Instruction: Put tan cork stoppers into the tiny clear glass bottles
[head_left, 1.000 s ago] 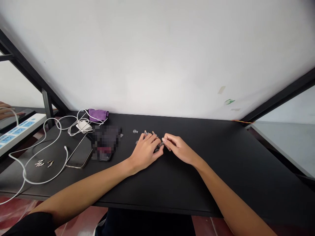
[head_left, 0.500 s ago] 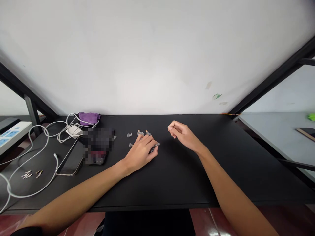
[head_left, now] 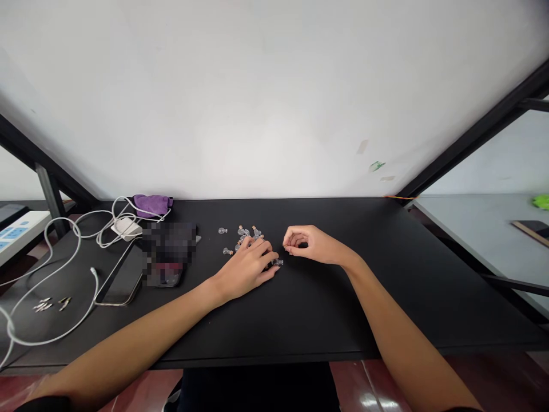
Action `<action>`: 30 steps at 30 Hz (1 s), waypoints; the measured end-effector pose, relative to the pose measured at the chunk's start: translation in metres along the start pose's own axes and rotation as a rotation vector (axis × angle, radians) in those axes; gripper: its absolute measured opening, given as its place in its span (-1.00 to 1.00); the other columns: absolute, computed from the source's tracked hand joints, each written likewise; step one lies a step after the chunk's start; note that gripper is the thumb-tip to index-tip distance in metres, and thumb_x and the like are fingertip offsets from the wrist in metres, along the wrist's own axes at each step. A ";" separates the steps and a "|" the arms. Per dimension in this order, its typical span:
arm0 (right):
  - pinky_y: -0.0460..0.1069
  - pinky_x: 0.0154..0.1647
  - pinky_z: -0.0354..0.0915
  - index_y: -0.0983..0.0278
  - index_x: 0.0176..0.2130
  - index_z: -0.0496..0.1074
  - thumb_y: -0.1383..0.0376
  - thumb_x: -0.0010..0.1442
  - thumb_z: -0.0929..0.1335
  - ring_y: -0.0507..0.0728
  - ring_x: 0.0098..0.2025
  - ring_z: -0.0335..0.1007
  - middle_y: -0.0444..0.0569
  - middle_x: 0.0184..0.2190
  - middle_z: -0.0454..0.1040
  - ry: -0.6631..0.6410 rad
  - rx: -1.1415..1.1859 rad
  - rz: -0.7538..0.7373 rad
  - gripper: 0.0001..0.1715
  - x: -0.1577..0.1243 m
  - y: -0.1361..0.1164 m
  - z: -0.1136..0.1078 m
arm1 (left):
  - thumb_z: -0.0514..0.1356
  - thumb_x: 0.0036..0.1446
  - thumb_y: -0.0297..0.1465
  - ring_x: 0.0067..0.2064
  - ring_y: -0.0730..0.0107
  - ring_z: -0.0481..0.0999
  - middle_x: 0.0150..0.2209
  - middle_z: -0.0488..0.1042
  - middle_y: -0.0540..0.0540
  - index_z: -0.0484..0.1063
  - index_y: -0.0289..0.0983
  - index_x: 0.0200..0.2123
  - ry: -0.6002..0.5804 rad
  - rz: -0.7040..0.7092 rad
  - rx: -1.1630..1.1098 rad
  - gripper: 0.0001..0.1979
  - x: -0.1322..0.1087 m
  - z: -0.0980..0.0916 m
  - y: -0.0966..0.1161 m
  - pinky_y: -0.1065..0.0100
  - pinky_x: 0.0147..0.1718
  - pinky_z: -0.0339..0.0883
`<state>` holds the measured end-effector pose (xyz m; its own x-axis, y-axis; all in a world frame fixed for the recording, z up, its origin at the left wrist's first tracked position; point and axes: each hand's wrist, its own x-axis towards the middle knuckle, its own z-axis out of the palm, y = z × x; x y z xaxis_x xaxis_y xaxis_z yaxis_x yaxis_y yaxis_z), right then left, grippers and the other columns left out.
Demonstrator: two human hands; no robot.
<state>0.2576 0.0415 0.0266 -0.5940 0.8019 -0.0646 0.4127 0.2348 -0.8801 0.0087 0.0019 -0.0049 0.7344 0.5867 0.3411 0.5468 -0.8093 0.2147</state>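
Several tiny clear glass bulbs with copper-coloured necks (head_left: 242,232) lie in a small cluster on the black table (head_left: 295,309). My left hand (head_left: 246,269) rests over the cluster with its fingers spread, the fingertips touching the bulbs. One bulb (head_left: 277,262) lies just past its fingertips, and another (head_left: 222,230) sits apart to the left. My right hand (head_left: 306,243) hovers just to the right, its fingers curled and its thumb and forefinger pinched together. Anything between those fingertips is too small to tell.
Left of the hands lie a pixelated object (head_left: 169,252), a phone (head_left: 124,274), a white charger (head_left: 126,228), a white cable (head_left: 79,234), a purple cloth (head_left: 151,205) and small metal pieces (head_left: 43,306). A power strip (head_left: 21,226) sits beyond the table's left end.
My right hand has moved down and closer to the bulbs and my left hand. My left hand stays over the cluster. The view has shifted slightly.
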 end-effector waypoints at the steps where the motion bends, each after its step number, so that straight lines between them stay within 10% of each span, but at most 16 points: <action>1: 0.02 -0.17 0.36 0.25 -0.25 0.47 0.18 0.23 0.43 0.09 -0.29 0.43 -0.07 -0.31 0.54 -0.005 -0.013 0.009 -0.82 0.000 0.001 0.000 | 0.06 0.47 -0.27 -0.06 0.23 0.45 -0.13 0.44 -0.12 0.45 -0.26 0.07 -0.005 -0.001 0.001 -0.72 0.000 0.000 0.000 0.12 0.04 0.21; 30: -0.03 -0.32 0.33 0.30 -0.22 0.61 0.21 0.10 0.46 0.13 -0.33 0.48 0.01 -0.34 0.64 -0.263 -0.090 0.164 -0.74 -0.013 -0.003 -0.019 | 0.11 0.44 -0.21 -0.06 0.22 0.43 -0.12 0.44 -0.14 0.50 -0.20 0.02 -0.039 0.052 -0.043 -0.73 0.001 -0.004 -0.001 0.10 0.04 0.17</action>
<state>0.2772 0.0413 0.0388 -0.6679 0.6663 -0.3316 0.5699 0.1714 -0.8036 0.0075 0.0033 -0.0009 0.7768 0.5438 0.3175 0.4902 -0.8388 0.2371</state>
